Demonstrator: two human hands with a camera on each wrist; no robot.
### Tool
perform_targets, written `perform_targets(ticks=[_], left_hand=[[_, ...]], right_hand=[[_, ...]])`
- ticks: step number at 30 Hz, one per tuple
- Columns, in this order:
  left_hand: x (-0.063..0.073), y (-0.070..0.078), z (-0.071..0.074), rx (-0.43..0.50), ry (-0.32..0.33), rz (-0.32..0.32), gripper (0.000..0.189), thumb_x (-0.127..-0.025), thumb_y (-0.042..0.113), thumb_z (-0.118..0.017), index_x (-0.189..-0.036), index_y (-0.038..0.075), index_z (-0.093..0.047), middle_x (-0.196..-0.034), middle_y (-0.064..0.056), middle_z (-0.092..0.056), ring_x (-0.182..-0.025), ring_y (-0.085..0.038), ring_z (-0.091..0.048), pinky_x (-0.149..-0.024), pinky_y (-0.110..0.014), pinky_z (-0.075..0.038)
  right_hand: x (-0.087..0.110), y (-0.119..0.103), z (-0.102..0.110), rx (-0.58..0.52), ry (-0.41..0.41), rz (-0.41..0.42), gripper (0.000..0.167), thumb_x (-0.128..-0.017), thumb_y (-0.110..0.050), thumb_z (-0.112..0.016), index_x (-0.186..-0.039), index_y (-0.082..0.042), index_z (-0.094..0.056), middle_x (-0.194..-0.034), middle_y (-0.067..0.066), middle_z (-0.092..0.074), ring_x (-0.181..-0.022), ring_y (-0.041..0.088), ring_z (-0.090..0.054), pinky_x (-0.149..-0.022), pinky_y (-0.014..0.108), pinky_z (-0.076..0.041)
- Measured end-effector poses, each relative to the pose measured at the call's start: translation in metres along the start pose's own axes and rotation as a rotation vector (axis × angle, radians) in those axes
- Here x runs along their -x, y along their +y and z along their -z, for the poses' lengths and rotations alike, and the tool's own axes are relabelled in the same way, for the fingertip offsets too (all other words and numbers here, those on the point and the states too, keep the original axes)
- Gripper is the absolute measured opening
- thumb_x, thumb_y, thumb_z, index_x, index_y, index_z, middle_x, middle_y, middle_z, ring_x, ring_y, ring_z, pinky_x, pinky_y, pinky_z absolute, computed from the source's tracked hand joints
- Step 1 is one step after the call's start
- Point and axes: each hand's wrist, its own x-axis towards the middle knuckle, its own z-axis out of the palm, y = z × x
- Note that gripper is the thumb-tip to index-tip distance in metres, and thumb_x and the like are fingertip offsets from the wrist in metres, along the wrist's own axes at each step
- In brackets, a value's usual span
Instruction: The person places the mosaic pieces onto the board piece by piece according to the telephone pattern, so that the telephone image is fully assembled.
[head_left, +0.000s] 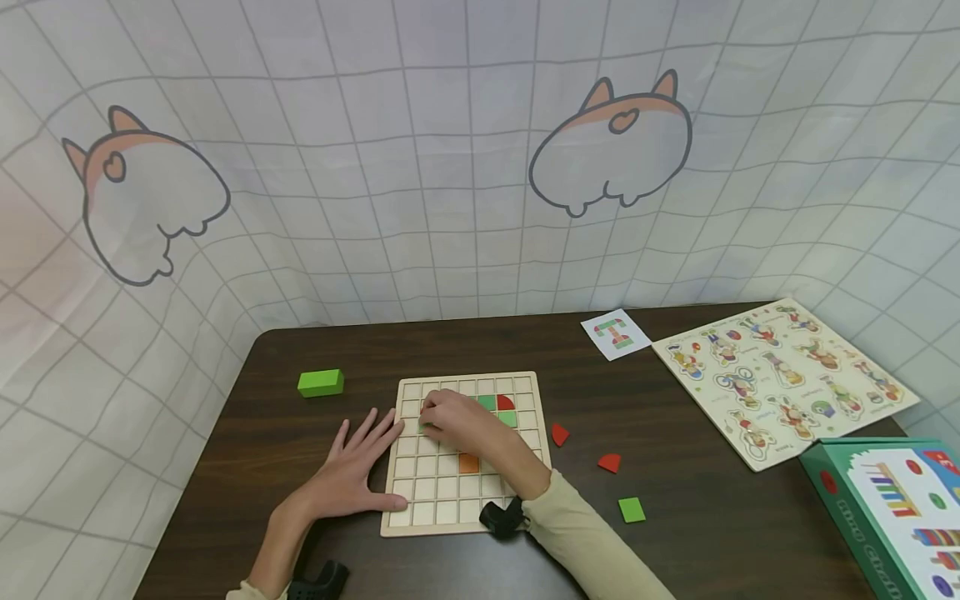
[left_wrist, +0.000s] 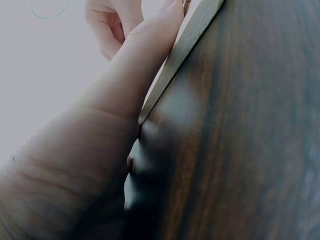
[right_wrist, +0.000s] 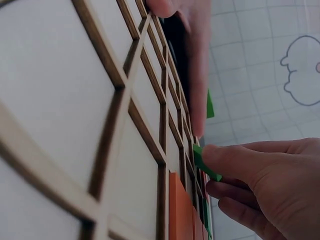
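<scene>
Board [head_left: 420,531] lies in from the tabletop's [head_left: 720,533] left edge. Right hand [head_left: 461,422] is nearer the coming placement: its thumb and fingertips pinch a green piece [right_wrist: 200,162] over the board's left side. Left hand [head_left: 352,475], fingers spread and gripping nothing, rests at the board's left edge. The piece looks tilted; fingers hide its long axis and whether it touches a cell. The tabletop's near edge is cut off.
</scene>
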Motion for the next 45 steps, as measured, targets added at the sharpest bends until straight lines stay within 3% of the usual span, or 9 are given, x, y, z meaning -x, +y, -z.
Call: perform_targets(ticks=[10,13,17,22,26,30,36,45], left_hand=[[-0.001,0.000,-0.001,-0.006,0.014,-0.008,0.107,-0.073,0.063,-0.072,-0.157,0.021,-0.020,-0.165,-0.008,-0.015,-0.151,-0.040,-0.008,-0.112,-0.069,0.005],[-0.002,-0.001,-0.003,-0.007,0.014,-0.006,0.107,-0.074,0.063,-0.072,-0.157,0.021,-0.019,-0.165,-0.007,-0.014,-0.151,-0.040,-0.007,-0.112,-0.069,0.005],[-0.002,-0.002,-0.006,0.004,0.014,-0.004,0.107,-0.074,0.063,-0.072,-0.157,0.022,-0.019,-0.165,-0.007,-0.014,-0.151,-0.040,-0.007,-0.111,-0.069,0.006],[-0.001,-0.002,-0.006,0.016,0.012,-0.008,0.107,-0.074,0.063,-0.072,-0.157,0.021,-0.019,-0.165,-0.007,-0.014,-0.151,-0.040,-0.006,-0.111,-0.069,0.007],[0.001,-0.003,-0.003,0.003,0.024,-0.010,0.107,-0.073,0.063,-0.073,-0.157,0.021,-0.020,-0.164,-0.008,-0.015,-0.151,-0.040,-0.008,-0.111,-0.069,0.006],[0.000,-0.003,-0.002,0.003,0.025,-0.017,0.107,-0.073,0.062,-0.073,-0.157,0.020,-0.021,-0.164,-0.008,-0.016,-0.151,-0.041,-0.008,-0.111,-0.070,0.006],[-0.002,-0.003,-0.003,0.023,0.012,-0.018,0.107,-0.074,0.062,-0.072,-0.157,0.020,-0.020,-0.165,-0.008,-0.015,-0.151,-0.041,-0.007,-0.111,-0.069,0.007],[-0.001,0.000,-0.002,0.014,0.011,-0.007,0.107,-0.073,0.062,-0.073,-0.157,0.020,-0.021,-0.164,-0.009,-0.015,-0.151,-0.041,-0.007,-0.112,-0.069,0.007]], right_hand=[[0.001,-0.004,-0.001,0.175,0.029,-0.034,0.013,-0.095,-0.023,-0.064,-0.094,-0.022,-0.077,-0.110,-0.004,-0.066,-0.105,0.013,-0.057,-0.090,0.024,-0.048],[0.009,-0.005,0.002,0.215,0.069,-0.036,0.014,-0.094,-0.025,-0.064,-0.100,-0.024,-0.077,-0.116,-0.003,-0.063,-0.111,0.015,-0.053,-0.094,0.028,-0.046],[0.037,0.000,0.013,0.137,0.136,0.003,0.023,-0.092,-0.024,-0.068,-0.114,-0.020,-0.073,-0.122,0.003,-0.062,-0.117,0.019,-0.054,-0.099,0.033,-0.048],[0.096,0.021,0.027,0.011,0.133,0.022,0.027,-0.090,-0.023,-0.070,-0.116,-0.014,-0.071,-0.120,0.005,-0.065,-0.112,0.021,-0.057,-0.094,0.035,-0.050],[0.140,0.040,0.033,-0.078,0.121,-0.063,0.033,-0.090,-0.022,-0.070,-0.120,-0.009,-0.070,-0.121,0.006,-0.064,-0.112,0.022,-0.056,-0.092,0.037,-0.051],[0.169,0.055,0.040,-0.103,0.153,-0.166,0.034,-0.089,-0.021,-0.071,-0.121,-0.008,-0.069,-0.123,0.007,-0.064,-0.113,0.023,-0.057,-0.091,0.040,-0.052],[0.191,0.069,0.046,-0.125,0.146,-0.281,0.035,-0.090,-0.021,-0.069,-0.123,-0.009,-0.068,-0.125,0.006,-0.064,-0.115,0.025,-0.057,-0.092,0.043,-0.051],[0.193,0.072,0.045,-0.146,0.078,-0.271,0.039,-0.091,-0.023,-0.068,-0.126,-0.008,-0.065,-0.127,0.009,-0.062,-0.116,0.028,-0.057,-0.093,0.045,-0.051]])
